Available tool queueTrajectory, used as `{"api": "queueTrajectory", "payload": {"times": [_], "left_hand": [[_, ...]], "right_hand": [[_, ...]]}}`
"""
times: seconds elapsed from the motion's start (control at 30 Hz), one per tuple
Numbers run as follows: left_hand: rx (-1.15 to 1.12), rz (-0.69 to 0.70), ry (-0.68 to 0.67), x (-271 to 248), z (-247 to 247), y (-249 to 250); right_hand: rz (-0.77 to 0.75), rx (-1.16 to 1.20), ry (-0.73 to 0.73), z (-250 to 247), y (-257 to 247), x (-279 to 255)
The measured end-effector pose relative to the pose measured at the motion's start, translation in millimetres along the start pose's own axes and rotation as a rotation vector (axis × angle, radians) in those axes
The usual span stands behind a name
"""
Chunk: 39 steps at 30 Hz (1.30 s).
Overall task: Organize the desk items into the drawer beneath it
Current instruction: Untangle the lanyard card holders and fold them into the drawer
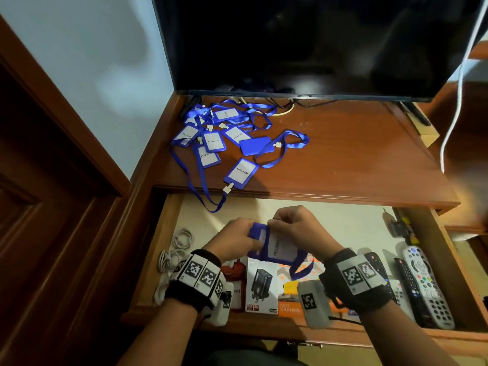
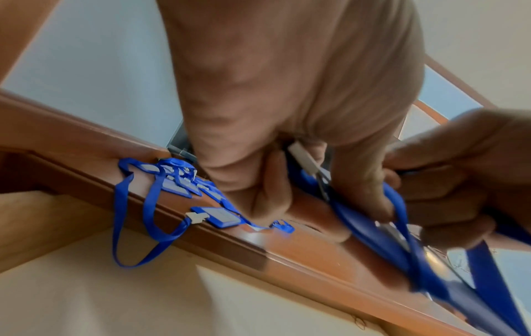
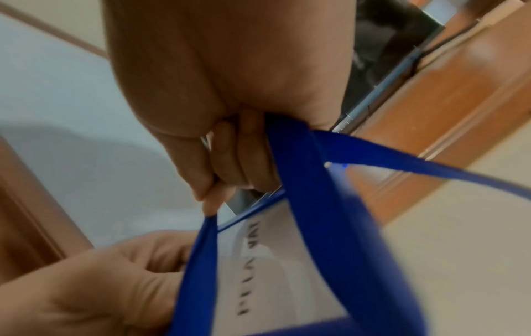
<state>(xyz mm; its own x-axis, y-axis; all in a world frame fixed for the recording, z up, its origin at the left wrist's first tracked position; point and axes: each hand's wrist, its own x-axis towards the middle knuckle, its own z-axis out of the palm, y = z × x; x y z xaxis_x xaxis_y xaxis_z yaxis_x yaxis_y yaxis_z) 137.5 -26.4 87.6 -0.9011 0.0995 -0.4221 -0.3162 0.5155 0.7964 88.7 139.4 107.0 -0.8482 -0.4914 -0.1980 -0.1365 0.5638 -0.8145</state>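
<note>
Over the open drawer [image 1: 174, 207] both hands hold one blue badge holder [image 1: 280, 247] with a white card. My left hand [image 1: 235, 240] grips its left end. My right hand [image 1: 293, 225] pinches its blue lanyard [image 3: 316, 204], which wraps across the card [image 3: 273, 272] and hangs in a loop [image 1: 301, 269] below. A tangled pile of several more blue badge holders with lanyards [image 1: 224, 138] lies on the desk top [image 1: 343, 154] at the back left; one lanyard [image 1: 211, 204] droops over the desk's front edge. The pile of badge holders [image 2: 184, 181] also shows in the left wrist view.
The drawer holds white cables [image 1: 174, 249] at the left, charger boxes [image 1: 261, 286] in the middle, and remote controls [image 1: 422, 281] at the right. A dark monitor [image 1: 303, 43] stands at the back of the desk, with a white cord [image 1: 459, 83] hanging at the right.
</note>
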Motion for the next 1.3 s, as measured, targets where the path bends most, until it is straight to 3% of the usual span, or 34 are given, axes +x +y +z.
{"api": "queueTrajectory", "payload": {"times": [0.17,0.37,0.43,0.5,0.7,0.83,1.07,1.17,1.3], "left_hand": [[-0.006,0.052,-0.072,-4,-16,6],[-0.294,0.147,-0.212,-12,-31,12],[-0.398,0.200,-0.164,-11,-29,11],[-0.505,0.237,-0.108,-7,-25,10],[-0.833,0.209,0.077,5,-2,7],[-0.934,0.116,0.214,13,8,7],[-0.952,0.031,0.533,24,7,12],[-0.772,0.041,0.662,30,3,12],[-0.479,0.041,0.693,36,2,3]], "right_hand": [[-0.056,-0.108,0.051,-9,6,5],[-0.007,0.523,-0.087,-18,7,-8],[-0.013,0.619,-0.079,-13,5,-12],[0.086,0.742,0.012,0,6,-14],[0.280,1.141,0.085,49,24,0],[0.267,1.110,-0.026,63,28,3],[0.263,0.964,-0.067,61,40,4],[0.240,0.857,-0.043,60,32,6],[0.257,0.747,0.005,60,32,6]]}}
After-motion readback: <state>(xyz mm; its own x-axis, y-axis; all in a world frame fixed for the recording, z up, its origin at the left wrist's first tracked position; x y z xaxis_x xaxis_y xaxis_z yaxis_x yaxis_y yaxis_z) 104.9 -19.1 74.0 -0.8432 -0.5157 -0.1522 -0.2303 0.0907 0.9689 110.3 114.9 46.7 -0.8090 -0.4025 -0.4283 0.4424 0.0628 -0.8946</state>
